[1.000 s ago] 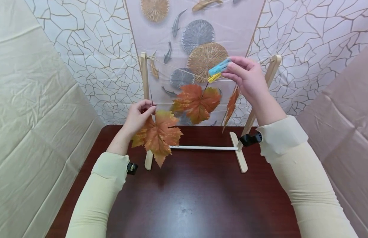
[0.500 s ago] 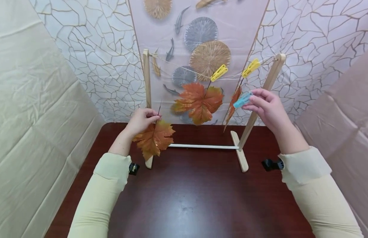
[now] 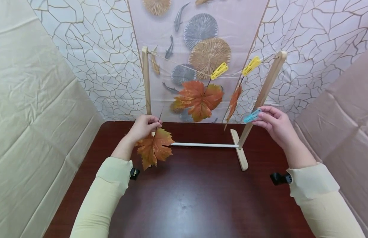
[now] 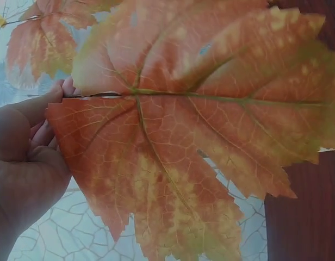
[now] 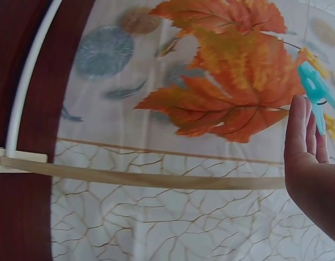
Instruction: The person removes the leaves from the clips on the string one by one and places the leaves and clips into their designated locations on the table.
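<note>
My left hand pinches the thin dark stem of an orange-green artificial maple leaf, which hangs below the fingers and fills much of the left wrist view. My right hand pinches a light blue clothespin in front of the rack's right post; the right wrist view also shows this clothespin. Two yellow clothespins sit on the string. Under one hangs a broad orange leaf, facing me. From the other hangs a second leaf, seen nearly edge-on.
The rack has a left wooden post, a right wooden post and a white crossbar low between its feet. It stands near the back of the dark red table. Patterned cloth hangs behind.
My right hand has moved down and right from the string with the blue clothespin, uncovering the yellow clothespins. My left hand has lowered slightly with its leaf.
</note>
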`<action>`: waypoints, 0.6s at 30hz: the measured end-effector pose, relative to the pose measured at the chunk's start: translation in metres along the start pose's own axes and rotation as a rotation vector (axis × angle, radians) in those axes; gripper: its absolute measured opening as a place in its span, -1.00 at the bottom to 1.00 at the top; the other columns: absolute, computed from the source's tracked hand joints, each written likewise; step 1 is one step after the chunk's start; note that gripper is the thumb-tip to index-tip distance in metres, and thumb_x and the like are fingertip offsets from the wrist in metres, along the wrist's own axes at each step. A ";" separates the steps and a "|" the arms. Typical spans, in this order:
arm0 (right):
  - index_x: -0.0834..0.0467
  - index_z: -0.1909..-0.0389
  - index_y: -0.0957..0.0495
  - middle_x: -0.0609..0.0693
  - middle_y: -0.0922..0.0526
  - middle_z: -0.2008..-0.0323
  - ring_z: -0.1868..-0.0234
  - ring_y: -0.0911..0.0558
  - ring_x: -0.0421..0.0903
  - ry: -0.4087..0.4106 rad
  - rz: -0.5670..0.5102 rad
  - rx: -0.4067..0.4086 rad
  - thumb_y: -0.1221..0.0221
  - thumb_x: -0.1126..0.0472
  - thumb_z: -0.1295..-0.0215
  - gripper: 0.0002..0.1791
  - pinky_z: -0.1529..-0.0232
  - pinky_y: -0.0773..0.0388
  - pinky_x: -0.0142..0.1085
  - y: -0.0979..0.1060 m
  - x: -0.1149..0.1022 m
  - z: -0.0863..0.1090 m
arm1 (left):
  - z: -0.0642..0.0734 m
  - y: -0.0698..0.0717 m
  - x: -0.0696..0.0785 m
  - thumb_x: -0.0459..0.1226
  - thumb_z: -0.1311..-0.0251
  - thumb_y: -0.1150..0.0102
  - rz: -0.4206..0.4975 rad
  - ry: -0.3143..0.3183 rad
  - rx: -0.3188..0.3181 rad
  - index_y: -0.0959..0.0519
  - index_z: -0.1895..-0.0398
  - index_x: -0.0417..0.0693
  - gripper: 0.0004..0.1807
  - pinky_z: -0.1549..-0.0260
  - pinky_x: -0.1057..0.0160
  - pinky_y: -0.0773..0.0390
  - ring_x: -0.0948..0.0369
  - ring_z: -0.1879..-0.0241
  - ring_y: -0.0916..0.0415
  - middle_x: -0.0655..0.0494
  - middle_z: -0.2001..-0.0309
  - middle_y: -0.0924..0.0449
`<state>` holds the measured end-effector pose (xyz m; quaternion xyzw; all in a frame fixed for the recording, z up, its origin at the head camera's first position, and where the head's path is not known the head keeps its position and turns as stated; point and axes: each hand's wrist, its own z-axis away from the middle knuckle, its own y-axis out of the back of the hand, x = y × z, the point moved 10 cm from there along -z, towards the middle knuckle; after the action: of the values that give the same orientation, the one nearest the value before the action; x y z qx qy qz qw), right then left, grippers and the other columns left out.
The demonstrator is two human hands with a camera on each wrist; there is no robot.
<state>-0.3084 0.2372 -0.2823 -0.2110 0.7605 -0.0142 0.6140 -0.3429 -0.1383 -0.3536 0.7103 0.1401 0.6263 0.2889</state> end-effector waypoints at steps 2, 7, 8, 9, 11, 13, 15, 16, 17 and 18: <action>0.29 0.19 -0.49 0.03 -0.61 0.36 0.35 -0.67 -0.11 -0.010 0.000 0.005 0.01 0.45 -0.32 -0.86 0.22 -0.62 -0.35 0.004 0.006 0.003 | 0.001 -0.001 -0.003 -0.37 -0.32 0.01 -0.001 -0.001 0.003 -0.59 0.14 -0.35 -0.77 0.25 0.29 -0.60 0.04 0.13 -0.62 -0.21 0.12 -0.65; 0.27 0.17 -0.50 0.02 -0.62 0.35 0.34 -0.67 -0.11 -0.044 -0.011 0.017 0.03 0.45 -0.33 -0.84 0.21 -0.62 -0.34 0.015 0.022 0.011 | 0.004 -0.001 -0.006 -0.36 -0.30 -0.02 -0.065 -0.031 0.016 -0.61 0.13 -0.31 -0.77 0.26 0.27 -0.56 0.06 0.12 -0.59 -0.19 0.12 -0.65; 0.26 0.17 -0.52 0.02 -0.63 0.35 0.35 -0.67 -0.11 -0.055 -0.012 0.018 0.04 0.45 -0.33 -0.82 0.21 -0.62 -0.34 0.017 0.025 0.013 | 0.005 0.000 -0.007 -0.36 -0.30 -0.03 -0.095 -0.036 0.023 -0.61 0.12 -0.30 -0.77 0.23 0.24 -0.56 0.05 0.11 -0.59 -0.18 0.11 -0.65; 0.24 0.18 -0.54 0.01 -0.64 0.35 0.35 -0.67 -0.12 -0.065 -0.005 0.018 0.04 0.45 -0.34 -0.80 0.22 -0.62 -0.35 0.019 0.028 0.015 | 0.006 0.002 -0.008 -0.36 -0.29 -0.03 -0.118 -0.035 0.030 -0.61 0.11 -0.29 -0.77 0.19 0.20 -0.57 0.04 0.09 -0.58 -0.17 0.09 -0.65; 0.21 0.18 -0.58 0.00 -0.65 0.36 0.37 -0.67 -0.12 -0.083 -0.007 0.016 0.06 0.45 -0.35 -0.75 0.22 -0.62 -0.36 0.023 0.034 0.019 | 0.009 0.005 -0.010 -0.37 -0.29 -0.03 -0.163 -0.027 0.047 -0.61 0.08 -0.27 -0.77 0.10 0.12 -0.56 0.02 0.03 -0.56 -0.16 0.07 -0.64; 0.20 0.19 -0.62 0.01 -0.67 0.37 0.37 -0.68 -0.12 -0.097 -0.016 0.013 0.07 0.46 -0.35 -0.71 0.23 -0.62 -0.36 0.028 0.039 0.024 | 0.012 0.009 -0.011 -0.39 -0.28 -0.03 -0.192 -0.025 0.065 -0.60 0.05 -0.27 -0.76 0.03 0.07 -0.53 -0.01 0.00 -0.53 -0.16 0.04 -0.62; 0.20 0.19 -0.61 0.02 -0.68 0.37 0.36 -0.69 -0.12 -0.096 -0.020 0.004 0.08 0.48 -0.35 -0.70 0.22 -0.62 -0.35 0.032 0.043 0.028 | 0.014 0.012 -0.013 -0.40 -0.26 -0.04 -0.195 -0.029 0.079 -0.59 0.03 -0.28 -0.75 0.03 0.05 -0.53 -0.02 0.00 -0.53 -0.17 0.04 -0.62; 0.21 0.19 -0.60 0.02 -0.67 0.36 0.35 -0.69 -0.11 -0.096 -0.028 0.000 0.09 0.49 -0.34 -0.70 0.21 -0.62 -0.35 0.034 0.045 0.030 | 0.015 0.012 -0.014 -0.42 -0.25 -0.05 -0.184 -0.034 0.079 -0.58 0.03 -0.29 -0.74 0.05 0.06 -0.54 -0.02 0.02 -0.54 -0.19 0.06 -0.62; 0.21 0.19 -0.59 0.03 -0.67 0.35 0.33 -0.70 -0.10 -0.098 -0.037 -0.005 0.09 0.50 -0.33 -0.71 0.20 -0.62 -0.35 0.037 0.047 0.032 | 0.016 0.013 -0.016 -0.43 -0.23 -0.07 -0.167 -0.038 0.076 -0.58 0.03 -0.30 -0.74 0.09 0.08 -0.55 -0.02 0.05 -0.55 -0.20 0.09 -0.63; 0.21 0.18 -0.57 0.02 -0.67 0.34 0.32 -0.70 -0.10 -0.101 -0.034 -0.011 0.10 0.51 -0.33 -0.71 0.19 -0.62 -0.35 0.039 0.049 0.035 | 0.016 0.012 -0.018 -0.44 -0.21 -0.08 -0.147 -0.047 0.065 -0.57 0.03 -0.31 -0.73 0.13 0.12 -0.57 -0.01 0.09 -0.56 -0.22 0.12 -0.63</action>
<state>-0.2954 0.2642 -0.3475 -0.2276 0.7249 -0.0098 0.6501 -0.3324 -0.1618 -0.3622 0.7218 0.2053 0.5817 0.3138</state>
